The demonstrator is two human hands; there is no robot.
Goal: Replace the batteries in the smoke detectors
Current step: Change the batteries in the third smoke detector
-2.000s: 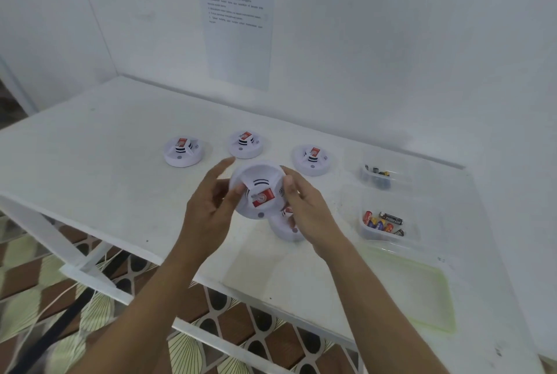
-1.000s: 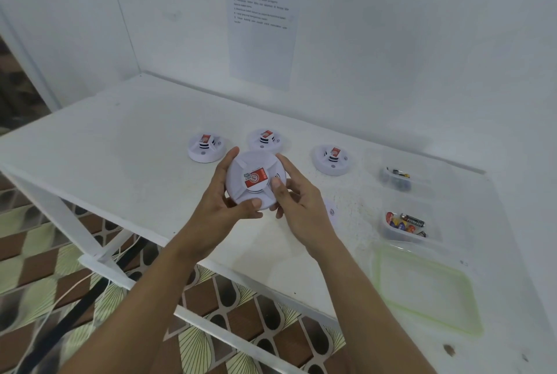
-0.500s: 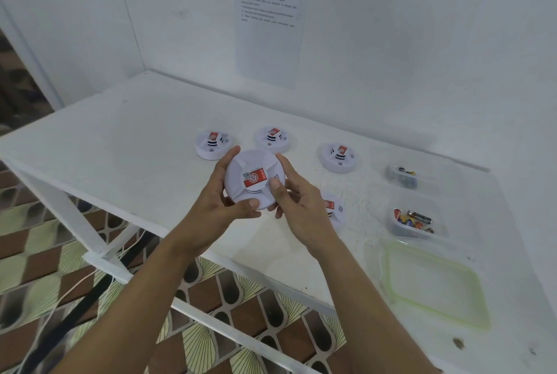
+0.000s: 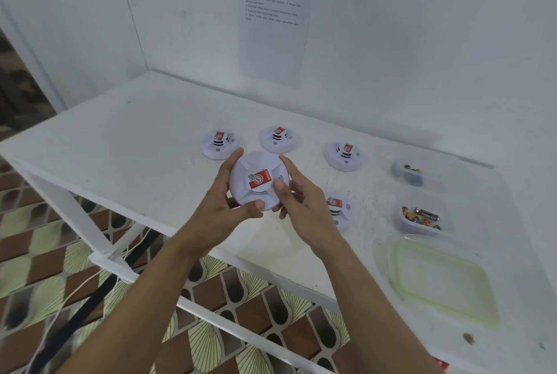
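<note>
I hold a round white smoke detector (image 4: 256, 190) with a red label above the table's front edge, its face towards me. My left hand (image 4: 221, 211) grips its left rim and my right hand (image 4: 297, 202) grips its right rim, thumb on the face. Three more detectors (image 4: 219, 144) (image 4: 278, 138) (image 4: 345, 155) stand in a row behind it. Another detector (image 4: 339, 211) lies by my right wrist, partly hidden. A clear tub of batteries (image 4: 422, 218) sits at the right, and a second clear tub (image 4: 408, 173) behind it.
The white table (image 4: 120, 144) stands in a white corner with a printed sheet (image 4: 272, 21) on the back wall. A clear lid with a green rim (image 4: 440, 280) lies front right. Patterned floor and cables show below the table frame.
Two seconds ago the detector was tilted with its open side showing; it now shows its labelled face, held in both hands. The view has shifted left, little else moved in the last second.
</note>
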